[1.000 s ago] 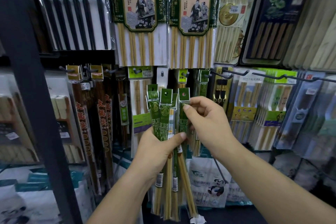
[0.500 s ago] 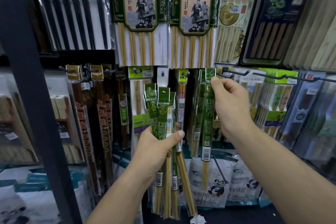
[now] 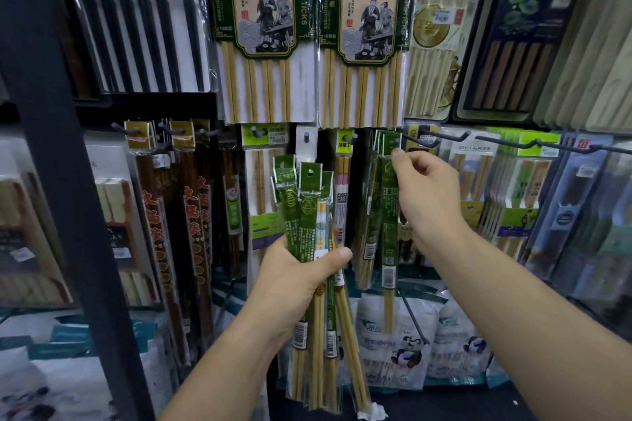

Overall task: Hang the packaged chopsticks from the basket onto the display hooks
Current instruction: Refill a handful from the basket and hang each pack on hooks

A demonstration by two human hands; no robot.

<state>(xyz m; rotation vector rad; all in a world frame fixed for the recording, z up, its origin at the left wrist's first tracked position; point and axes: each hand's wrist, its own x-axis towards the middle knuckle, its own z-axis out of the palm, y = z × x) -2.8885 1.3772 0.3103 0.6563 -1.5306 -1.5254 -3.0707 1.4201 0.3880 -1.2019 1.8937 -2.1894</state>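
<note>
Over the last second the right hand (image 3: 424,195) has drawn one green packet (image 3: 388,215) out of the bundle and lifted it to the right, and its header is now at the base of the black hook (image 3: 419,141). From where I stand I can't tell whether the hole is already threaded on. I'd judge this packet as good as hung, joining the few matching packets (image 3: 370,212) that already hang just behind it. What's left is plain enough: the left hand (image 3: 297,270) grips a bundle (image 3: 309,202) of several more packets, held upright at chest level in front of the lower rail, thumb across the front. The basket is out of sight. The right arm reaches forward and up, wrist slightly bent, its fingers (image 3: 398,155) curled close and pinching the packet's top edge while the rest dangles straight down.
</note>
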